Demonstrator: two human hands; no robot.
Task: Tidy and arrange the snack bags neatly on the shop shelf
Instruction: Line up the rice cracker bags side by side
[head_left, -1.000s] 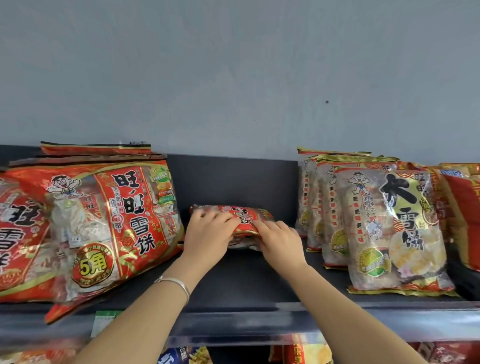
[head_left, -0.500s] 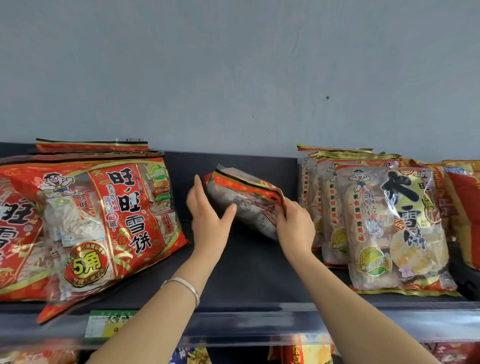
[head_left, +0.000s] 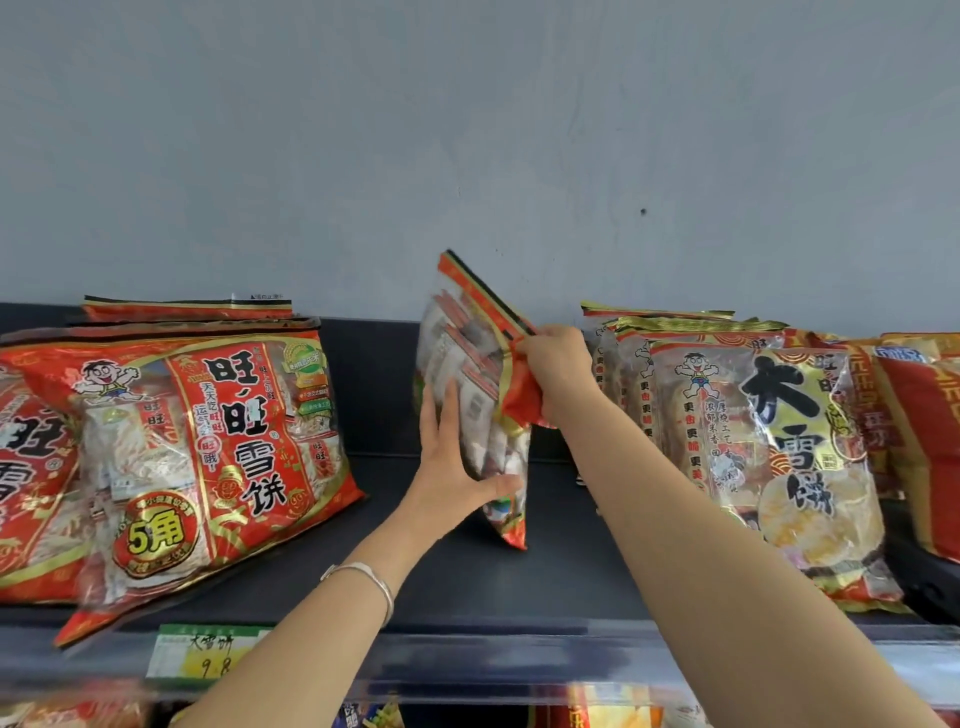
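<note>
A red and clear snack bag (head_left: 480, 374) stands nearly upright, edge-on, in the gap in the middle of the dark shelf (head_left: 519, 582). My left hand (head_left: 452, 467) cups its lower left side, thumb under the front. My right hand (head_left: 558, 371) grips its upper right edge near the top seal. To the left, large red rice-cracker bags (head_left: 208, 462) lean in a row. On the right stand several yellow-and-red rice-cracker bags (head_left: 769, 452), upright and close together.
A grey wall rises behind the shelf. A green and yellow price tag (head_left: 208, 652) sits on the shelf's front rail. More red bags (head_left: 930, 441) fill the far right. Further packets show on the shelf below (head_left: 613, 714).
The bag lay flat at the back of the shelf under both hands. It has been lifted, tilted and stood up on its lower edge, nearer the front.
</note>
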